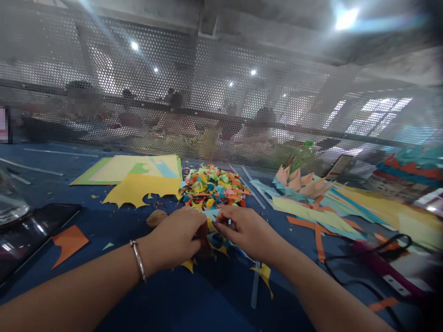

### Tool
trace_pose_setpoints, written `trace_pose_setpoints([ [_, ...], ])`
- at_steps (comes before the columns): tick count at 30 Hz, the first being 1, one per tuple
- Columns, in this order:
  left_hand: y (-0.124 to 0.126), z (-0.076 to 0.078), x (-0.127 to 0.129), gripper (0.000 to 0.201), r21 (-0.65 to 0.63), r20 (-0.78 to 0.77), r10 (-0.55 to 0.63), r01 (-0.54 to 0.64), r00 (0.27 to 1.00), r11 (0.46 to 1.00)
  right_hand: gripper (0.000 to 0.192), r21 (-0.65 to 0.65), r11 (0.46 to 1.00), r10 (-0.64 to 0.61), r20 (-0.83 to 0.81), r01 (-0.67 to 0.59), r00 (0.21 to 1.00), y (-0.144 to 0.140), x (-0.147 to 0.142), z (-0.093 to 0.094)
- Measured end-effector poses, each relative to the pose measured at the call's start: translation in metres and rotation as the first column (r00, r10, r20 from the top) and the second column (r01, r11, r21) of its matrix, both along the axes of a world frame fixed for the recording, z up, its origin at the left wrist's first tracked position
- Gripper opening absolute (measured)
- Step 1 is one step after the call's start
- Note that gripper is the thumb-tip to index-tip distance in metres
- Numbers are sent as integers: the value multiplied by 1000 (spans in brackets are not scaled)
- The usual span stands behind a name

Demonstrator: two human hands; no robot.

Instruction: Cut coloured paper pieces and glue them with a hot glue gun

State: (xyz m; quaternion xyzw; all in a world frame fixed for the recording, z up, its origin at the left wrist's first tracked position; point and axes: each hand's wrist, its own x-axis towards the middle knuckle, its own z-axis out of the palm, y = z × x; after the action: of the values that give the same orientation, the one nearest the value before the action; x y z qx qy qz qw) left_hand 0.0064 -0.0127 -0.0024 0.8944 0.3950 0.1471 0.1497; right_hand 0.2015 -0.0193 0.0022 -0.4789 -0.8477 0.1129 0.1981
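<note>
Left edge of tabletop: a dark tablet (32,233) lies flat, an orange paper scrap (69,240) just beside it on the blue tabletop (114,221).
Far left-centre: a stack of yellow paper sheets (138,177) lies flat, its near edge cut ragged.
Left hand (175,240): fingers curled closed, pinching a small folded paper piece (212,227); a metal bangle (138,260) sits on the wrist.
Folded paper piece: at the tabletop's near centre, between both hands.
Far centre: a heap of coloured paper curls (212,186), just beyond the hands.
Right hand (245,230): fingers bent narrow, gripping the same piece.
Right side: long paper strips (311,214) and a black cable (367,263) crowd the surface.
Open room: bare blue surface along the near edge between the forearms.
</note>
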Motion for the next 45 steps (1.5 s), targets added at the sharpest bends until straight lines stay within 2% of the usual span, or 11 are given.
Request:
trace_pose_setpoints([
  [4,7,5,-3,11,-163,155,119,-93,981,982,11,6,1000,4,-36,-4,999,-2,-3,3],
  [8,17,5,-7,25,-298,402,235,-116,885,947,9,27,1000,18,-115,-15,993,-5,-4,5],
  [12,23,3,-9,33,-362,442,273,-108,854,926,8,43,999,9,-153,-2,988,-5,-3,3],
  [17,20,6,-9,14,-320,372,222,-100,901,942,7,-10,1000,24,-69,-25,997,-3,-3,3],
  [22,20,8,-10,13,-212,407,248,-173,879,962,9,-98,987,137,77,-130,988,-7,-5,3],
  [25,22,6,-13,17,-134,342,270,-237,900,962,9,-105,981,179,153,-164,972,-8,-6,0],
  [30,18,4,-11,15,249,197,175,-222,965,943,15,-113,990,104,204,-83,973,-6,-8,-4],
  [32,12,4,-8,13,316,127,135,-169,983,934,17,-125,990,90,196,-66,976,-6,-9,-5],
  [36,1,0,-3,7,232,-21,67,-61,997,971,9,-107,992,83,165,-66,983,-6,-10,-7],
  [39,-3,-3,-2,13,176,-98,11,7,995,984,5,-63,995,92,179,-82,980,-5,-7,-9],
  [45,-3,-4,0,9,161,-114,-10,28,993,987,5,-36,997,68,214,-62,974,-2,-3,-8],
])
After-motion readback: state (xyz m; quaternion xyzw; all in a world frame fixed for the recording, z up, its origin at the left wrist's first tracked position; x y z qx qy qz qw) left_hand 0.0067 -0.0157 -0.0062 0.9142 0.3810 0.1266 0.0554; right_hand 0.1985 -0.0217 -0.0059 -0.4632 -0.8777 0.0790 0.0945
